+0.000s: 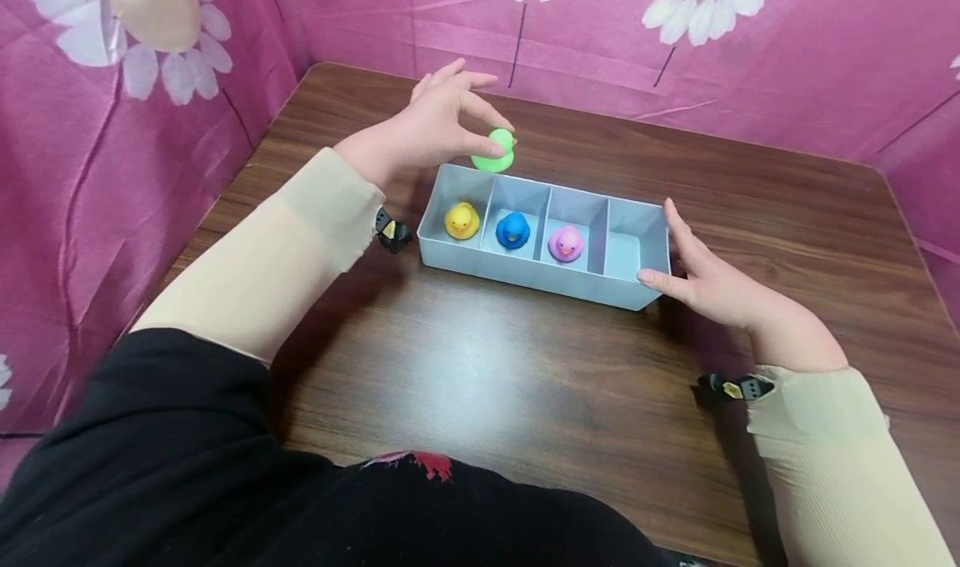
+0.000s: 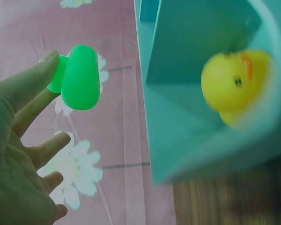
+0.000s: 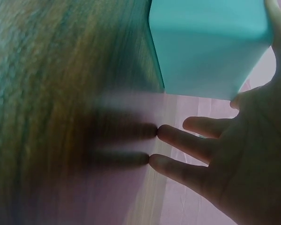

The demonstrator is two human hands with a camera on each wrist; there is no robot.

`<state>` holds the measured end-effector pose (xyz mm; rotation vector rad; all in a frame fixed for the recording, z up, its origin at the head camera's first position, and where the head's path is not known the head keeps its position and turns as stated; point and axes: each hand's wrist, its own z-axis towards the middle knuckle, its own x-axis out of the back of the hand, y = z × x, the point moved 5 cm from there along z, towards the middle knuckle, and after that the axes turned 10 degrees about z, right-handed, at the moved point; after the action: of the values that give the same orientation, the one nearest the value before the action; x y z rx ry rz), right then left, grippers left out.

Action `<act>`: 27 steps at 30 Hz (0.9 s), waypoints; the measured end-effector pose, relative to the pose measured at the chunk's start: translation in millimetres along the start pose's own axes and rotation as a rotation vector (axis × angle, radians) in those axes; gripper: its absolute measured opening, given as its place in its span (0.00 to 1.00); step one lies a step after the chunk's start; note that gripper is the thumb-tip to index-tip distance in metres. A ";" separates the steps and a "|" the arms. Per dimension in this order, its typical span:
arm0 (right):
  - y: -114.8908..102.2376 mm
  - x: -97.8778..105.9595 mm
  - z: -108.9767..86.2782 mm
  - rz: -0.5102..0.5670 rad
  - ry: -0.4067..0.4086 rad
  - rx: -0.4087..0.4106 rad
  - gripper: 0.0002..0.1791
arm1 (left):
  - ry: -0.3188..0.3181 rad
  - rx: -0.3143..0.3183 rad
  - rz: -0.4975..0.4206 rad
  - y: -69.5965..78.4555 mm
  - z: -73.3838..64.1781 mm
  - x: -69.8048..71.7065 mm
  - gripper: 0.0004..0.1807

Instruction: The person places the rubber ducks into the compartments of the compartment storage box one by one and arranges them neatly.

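Between thumb and forefinger, my left hand (image 1: 438, 117) pinches a green toy duck (image 1: 494, 155) just past the far edge of a pale blue divided box (image 1: 525, 277), near its left end. The other left fingers spread outward. My right hand (image 1: 720, 288) holds the box's right end, thumb at the near corner and forefinger at the far one. In the right wrist view its remaining fingers (image 3: 187, 140) extend below the box. Inside the box, from left, sit a yellow duck (image 1: 462, 221), a blue duck (image 1: 513, 230) and a pink duck (image 1: 566, 243). The rightmost compartment (image 1: 624, 254) shows a bare floor.
The box stands on a dark wood-grain table (image 1: 480, 383). A pink cloth with white daisies (image 1: 585, 42) hangs behind the table and at both sides. Black wrist devices (image 1: 392, 230) are worn at both cuffs.
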<state>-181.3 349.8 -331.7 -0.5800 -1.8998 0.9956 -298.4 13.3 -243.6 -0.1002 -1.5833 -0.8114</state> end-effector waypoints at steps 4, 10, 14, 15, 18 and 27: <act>-0.9 -0.5 -1.1 0.006 0.000 -0.004 0.57 | -0.037 -0.020 0.009 16.3 8.2 -8.8 0.18; -1.1 -1.4 -3.4 0.013 0.001 -0.007 0.56 | -0.094 -0.077 0.049 47.9 21.3 -26.3 0.18; -0.1 -1.5 -3.4 0.020 -0.003 -0.018 0.57 | -0.114 -0.121 0.040 68.7 28.5 -38.9 0.17; 0.4 -1.6 -3.1 0.018 -0.005 -0.024 0.57 | -0.117 -0.131 0.035 73.3 30.0 -41.8 0.17; 0.9 -2.6 -3.9 -0.002 -0.006 -0.051 0.57 | -0.122 -0.160 0.040 87.2 34.9 -50.0 0.16; -1.5 -2.1 -5.9 -0.068 0.003 -0.082 0.56 | -0.199 -0.190 0.105 116.2 47.7 -70.4 0.17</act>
<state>-175.1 349.9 -329.9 -0.5605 -1.9516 0.8761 -265.1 153.0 -254.5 -0.4089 -1.6684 -0.8890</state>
